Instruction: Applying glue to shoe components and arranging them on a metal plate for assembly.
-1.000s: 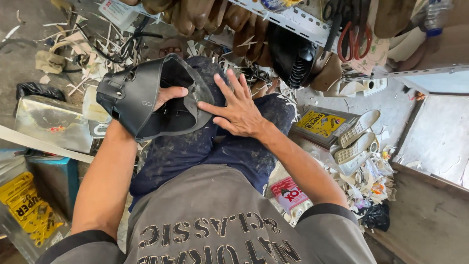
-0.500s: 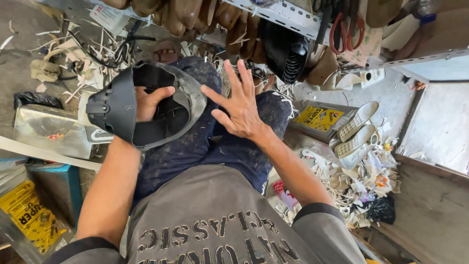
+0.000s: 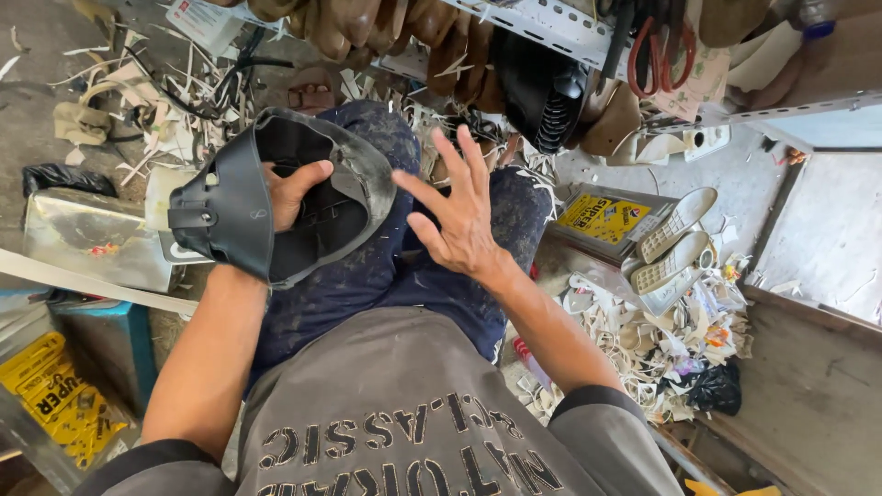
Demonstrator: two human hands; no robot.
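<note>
Precariously, the left hand (image 3: pixel 292 191) alone is gripping the black sandal (image 3: pixel 266 207) at centre-left, the right hand (image 3: pixel 459 216) hovering splayed and empty, so it is risking slipping into the scraps (image 3: pixel 661 331).

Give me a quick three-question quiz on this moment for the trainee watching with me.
1. True or false: the left hand grips the black sandal, thumb inside its opening.
2. The right hand is: A) pressed flat on the sandal, B) open with fingers spread, clear of the sandal, C) holding the red-handled scissors.
3. What lies right of the yellow-lidded tin on the floor?

Key: 1 true. 2 B. 3 Pale shoe soles, tread side up.
</note>
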